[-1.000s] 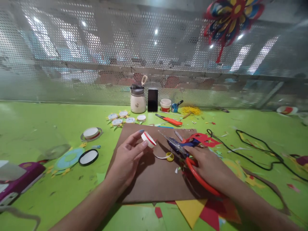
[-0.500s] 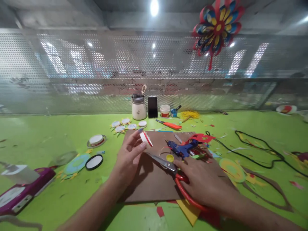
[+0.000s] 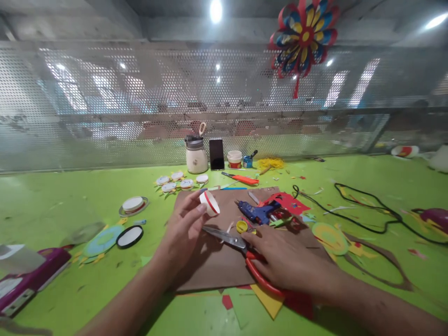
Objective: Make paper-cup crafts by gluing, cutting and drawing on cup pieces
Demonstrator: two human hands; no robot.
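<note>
A second ago my right hand (image 3: 287,261) lay by the blue glue gun (image 3: 257,212) with the red-handled scissors (image 3: 245,259) pointing toward the table's far edge, blades over the gun. Now I have drawn the scissors back toward the near edge of the brown board (image 3: 224,266), and the blades point left toward my left hand (image 3: 184,231). The glue gun lies uncovered. My left fingers (image 3: 200,209) have tilted the white cap with the red band (image 3: 209,203), its open side now facing up and right.
</note>
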